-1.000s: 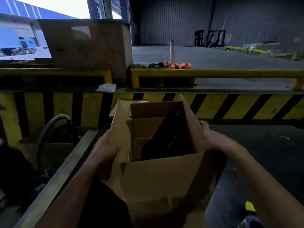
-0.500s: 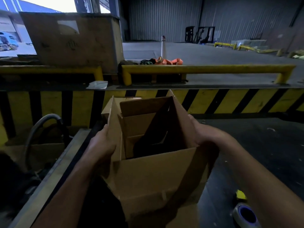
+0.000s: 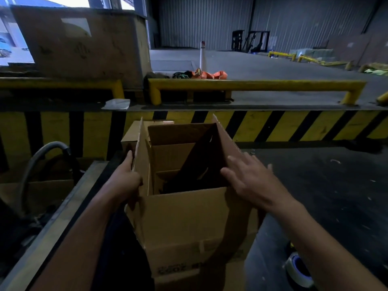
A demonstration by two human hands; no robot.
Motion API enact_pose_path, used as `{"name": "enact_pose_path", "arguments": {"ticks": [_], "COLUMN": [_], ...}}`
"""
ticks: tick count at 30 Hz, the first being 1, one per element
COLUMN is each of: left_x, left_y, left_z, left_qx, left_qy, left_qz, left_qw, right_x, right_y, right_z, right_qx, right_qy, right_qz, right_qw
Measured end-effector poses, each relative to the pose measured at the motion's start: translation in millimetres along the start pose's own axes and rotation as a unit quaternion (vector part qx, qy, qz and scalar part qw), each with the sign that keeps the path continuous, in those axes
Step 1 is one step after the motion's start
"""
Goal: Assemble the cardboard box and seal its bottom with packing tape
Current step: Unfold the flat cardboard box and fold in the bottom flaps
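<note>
Fingers point(image 3: 129, 159) on the left hand point(image 3: 126, 183) are curled round the edge of the left flap point(image 3: 144, 164), thumb side tucked against it, so that one's a proper grip. The right hand point(image 3: 252, 181) has its fingers point(image 3: 236, 162) spread out straight over the right flap point(image 3: 228, 143), holding nothing. Honestly I can't tell if the palm is pressing on it or just hovering above.

The cardboard box point(image 3: 184, 217) stands open end up between the forearms, right in front of the person. The tape roll point(image 3: 298, 269) sits on the dark floor point(image 3: 325, 185) at lower right, beside the right forearm and untouched.

Looks to me like the squaring-up stage, flaps not folded yet. If it were me:
- push the two sides apart evenly so the corners go true, no leaning
- fold the short flaps in first, then the long ones
- get the long edges butting flush before reaching for tape, otherwise the seam gaps

Material-wise it's plain brown corrugated board, matte, a bit soft and worn. Score lines are crisp enough to bend on. The near wall has a pale strip of old tape and some black print low down. The inside is mostly shadow. The roll is whitish tape with a blue core.
</note>
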State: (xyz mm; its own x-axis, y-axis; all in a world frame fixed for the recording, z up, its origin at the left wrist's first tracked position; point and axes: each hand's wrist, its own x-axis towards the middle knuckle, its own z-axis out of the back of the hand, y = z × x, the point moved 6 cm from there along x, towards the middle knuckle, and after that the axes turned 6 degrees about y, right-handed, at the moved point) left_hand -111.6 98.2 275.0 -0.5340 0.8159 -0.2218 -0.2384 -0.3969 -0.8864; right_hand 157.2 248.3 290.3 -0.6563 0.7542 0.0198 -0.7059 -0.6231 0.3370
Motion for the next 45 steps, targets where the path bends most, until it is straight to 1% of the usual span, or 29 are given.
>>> {"name": "enact_pose_path", "arguments": {"ticks": [1,3,5,6,8,10,12,14,17,18,21,25,29,32,34,37,40,43,45], "left_x": [-1.1,-2.2,-3.3,-2.9,-1.0,0.4,2.0,3.8,6.6,7.5,12.4,21.5,33.1,44.9,51.7,63.5,79.1,90.4,96.8], "left_y": [-0.3,-2.3,-5.3,-6.3,-7.7,-8.1,-7.7,-6.3,-1.1,0.3,3.1,-3.1,-9.0,-9.3,-12.3,-11.2,5.5,23.9,35.3], "left_z": [-0.4,-2.7,-5.0,-5.4,-6.3,-8.8,-10.5,-9.9,-6.3,-6.0,-4.3,-9.5,-15.4,-11.6,-9.9,-7.6,-11.5,-17.2,-19.8], "left_qx": [-0.006,-0.012,-0.013,-0.011,-0.009,-0.010,-0.009,-0.007,-0.001,-0.001,-0.003,-0.030,-0.020,-0.016,-0.016,0.016,0.051,0.063,0.081], "left_qy": [-0.002,0.006,0.013,0.015,0.019,0.025,0.030,0.030,0.026,0.024,0.009,0.002,0.022,0.024,0.023,0.000,-0.010,-0.002,0.007], "left_qz": [0.000,-0.014,-0.021,-0.022,-0.021,-0.019,-0.018,-0.014,0.005,0.012,0.024,0.000,-0.018,-0.017,-0.030,-0.063,-0.080,-0.065,-0.055], "left_qw": [1.000,1.000,1.000,1.000,1.000,0.999,0.999,0.999,1.000,1.000,1.000,1.000,0.999,0.999,0.999,0.998,0.995,0.996,0.995], "right_x": [-6.3,-13.4,-15.7,-15.4,-14.8,-14.2,-11.7,-6.3,-1.2,-2.0,-2.8,-1.3,11.7,47.9,82.7,139.9,196.1,241.8,264.7], "right_y": [5.9,11.8,13.7,15.0,20.0,26.3,25.7,19.9,9.3,6.6,-0.8,-4.0,2.8,9.7,16.7,35.9,51.5,54.6,49.6], "right_z": [-5.3,-17.0,-23.8,-25.5,-30.4,-48.6,-75.7,-99.7,-137.1,-147.4,-166.1,-166.9,-156.2,-143.6,-130.6,-108.4,-97.8,-98.2,-104.3], "right_qx": [-0.083,-0.217,-0.283,-0.288,-0.278,-0.241,-0.182,-0.132,-0.076,-0.064,-0.036,-0.029,-0.028,-0.019,0.018,0.041,0.034,-0.006,-0.035], "right_qy": [-0.006,-0.019,-0.030,-0.044,-0.077,-0.070,-0.006,0.057,0.157,0.172,0.171,0.177,0.202,0.190,0.162,0.107,0.061,0.015,0.010], "right_qz": [0.024,0.065,0.076,0.072,0.065,0.073,0.063,0.048,0.017,0.012,0.004,0.005,0.006,-0.004,-0.017,0.007,0.024,0.013,0.002], "right_qw": [0.996,0.974,0.956,0.954,0.955,0.965,0.981,0.988,0.985,0.983,0.985,0.984,0.979,0.982,0.986,0.993,0.997,1.000,0.999]}}
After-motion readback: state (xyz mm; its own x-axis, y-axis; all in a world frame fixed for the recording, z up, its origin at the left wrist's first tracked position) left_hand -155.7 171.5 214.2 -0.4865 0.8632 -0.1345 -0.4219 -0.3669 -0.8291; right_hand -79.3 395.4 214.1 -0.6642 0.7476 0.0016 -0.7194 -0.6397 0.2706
